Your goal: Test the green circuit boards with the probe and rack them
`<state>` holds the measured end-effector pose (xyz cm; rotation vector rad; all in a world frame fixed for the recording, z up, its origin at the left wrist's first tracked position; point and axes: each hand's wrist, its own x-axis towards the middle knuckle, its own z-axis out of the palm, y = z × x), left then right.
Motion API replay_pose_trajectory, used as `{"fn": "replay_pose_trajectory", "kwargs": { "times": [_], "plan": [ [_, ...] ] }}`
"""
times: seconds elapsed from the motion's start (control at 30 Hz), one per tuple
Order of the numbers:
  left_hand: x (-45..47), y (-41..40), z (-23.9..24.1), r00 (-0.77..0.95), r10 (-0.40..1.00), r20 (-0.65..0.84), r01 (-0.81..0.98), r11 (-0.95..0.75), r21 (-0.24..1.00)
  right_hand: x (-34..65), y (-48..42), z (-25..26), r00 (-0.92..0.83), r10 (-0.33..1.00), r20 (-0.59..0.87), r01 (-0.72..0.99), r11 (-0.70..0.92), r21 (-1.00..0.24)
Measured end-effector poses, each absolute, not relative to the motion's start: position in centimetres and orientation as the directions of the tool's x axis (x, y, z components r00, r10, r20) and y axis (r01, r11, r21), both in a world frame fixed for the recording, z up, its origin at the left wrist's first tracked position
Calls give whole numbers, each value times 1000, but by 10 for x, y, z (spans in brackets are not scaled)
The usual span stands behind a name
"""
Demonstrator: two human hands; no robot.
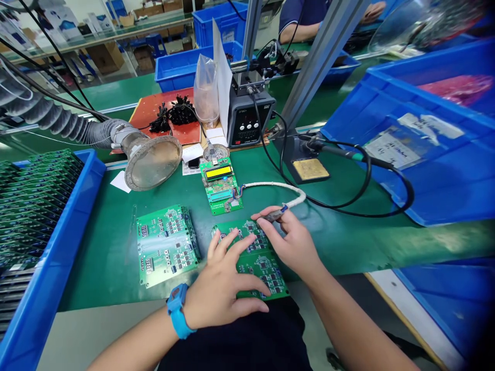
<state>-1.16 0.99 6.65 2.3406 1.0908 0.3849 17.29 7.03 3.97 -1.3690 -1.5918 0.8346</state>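
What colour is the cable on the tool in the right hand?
The cable is white, seen best in the head view.

Electronics workshop, assembly-line type. Green worktop [100, 247] carries circuit boards [168, 245]; many more stand on edge, packed in a blue bin [64, 263] at left. Soldering gear present: control box [247, 121] with white buttons, stand [291, 154] with yellow sponge [311, 169]. Grey hose [96, 131] ends in a wide funnel [154, 159], looks like fume suction. Small test board [218, 172], yellow screen lit. Big blue tub [425, 134] at right, handwritten labels on it. Metal post [325, 62] rises behind the stand. Background: co-worker's arm [301, 32] at another station, long table [154, 24], cardboard box [106, 57] under it.
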Motion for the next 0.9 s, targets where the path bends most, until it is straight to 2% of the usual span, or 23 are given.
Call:
{"fn": "replay_pose_trajectory", "kwargs": {
  "times": [0.47, 0.67, 0.9],
  "plan": [
    [-10, 9, 63, 606, 795, 25, 628, -498, 598, 174, 69, 38, -43, 983, 177, 403, 179, -898],
    [-9, 7, 56, 581, 809, 89, 644, -525, 556, 175, 70, 35, -45, 980, 196, 418, 197, -887],
    [-7, 6, 56, 585, 806, 89, 674, -544, 499, 174, 69, 35, -39, 980, 196, 411, 195, -890]
  ]
}}
